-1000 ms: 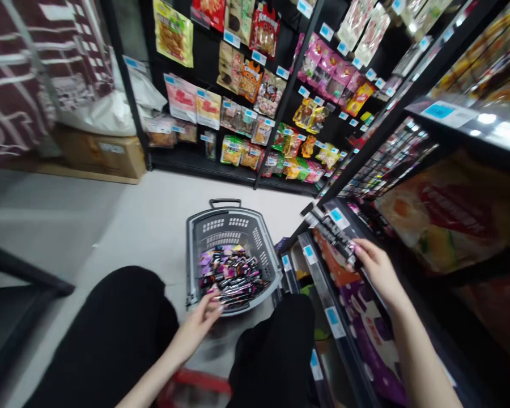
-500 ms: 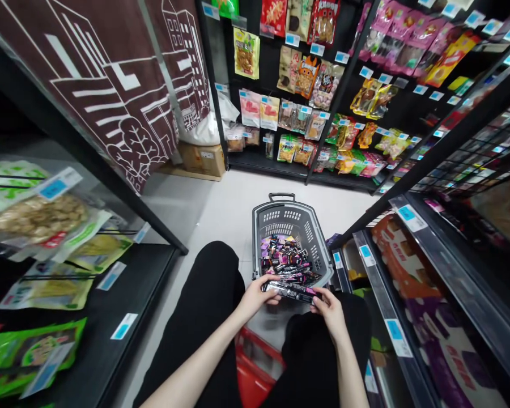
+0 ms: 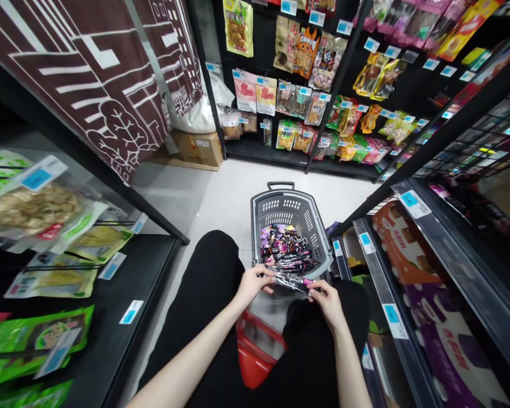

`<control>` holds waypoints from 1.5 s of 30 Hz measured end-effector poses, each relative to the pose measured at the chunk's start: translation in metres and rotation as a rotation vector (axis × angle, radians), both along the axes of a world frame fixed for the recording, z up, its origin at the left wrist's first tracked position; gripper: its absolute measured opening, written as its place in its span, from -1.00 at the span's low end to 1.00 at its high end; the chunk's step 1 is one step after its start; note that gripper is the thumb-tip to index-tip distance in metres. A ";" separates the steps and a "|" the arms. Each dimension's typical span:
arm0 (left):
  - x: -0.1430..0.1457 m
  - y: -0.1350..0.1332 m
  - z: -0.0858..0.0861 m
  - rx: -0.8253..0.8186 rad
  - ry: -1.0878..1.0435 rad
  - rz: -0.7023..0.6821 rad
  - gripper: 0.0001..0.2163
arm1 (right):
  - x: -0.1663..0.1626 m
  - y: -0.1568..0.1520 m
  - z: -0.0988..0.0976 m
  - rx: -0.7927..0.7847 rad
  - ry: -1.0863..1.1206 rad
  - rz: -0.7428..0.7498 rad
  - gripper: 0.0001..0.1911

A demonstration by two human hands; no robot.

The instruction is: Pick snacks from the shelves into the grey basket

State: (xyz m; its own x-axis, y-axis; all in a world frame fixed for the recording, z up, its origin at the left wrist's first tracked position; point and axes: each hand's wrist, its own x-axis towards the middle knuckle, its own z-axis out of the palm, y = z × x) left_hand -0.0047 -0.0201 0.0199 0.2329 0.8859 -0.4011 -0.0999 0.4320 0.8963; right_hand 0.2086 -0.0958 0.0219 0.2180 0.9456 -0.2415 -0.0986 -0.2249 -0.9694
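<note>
Head view: snack packets (image 3: 289, 280) held between hands (image 3: 291, 292), over basket (image 3: 259, 226)

This is a shop, a snack aisle in a small store. Black shelves (image 3: 255, 150) across the top of the frame carry hanging snack packets (image 3: 295, 51) with blue price tags (image 3: 409, 199) on the rails. A grey shopping basket (image 3: 308, 218) full of small wrapped sweets stands on the pale floor (image 3: 221, 198) at centre.
</note>
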 end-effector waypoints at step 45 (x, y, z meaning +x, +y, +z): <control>-0.001 0.001 -0.006 0.155 0.013 -0.034 -0.66 | 0.014 -0.004 0.004 0.042 0.288 -0.153 -0.62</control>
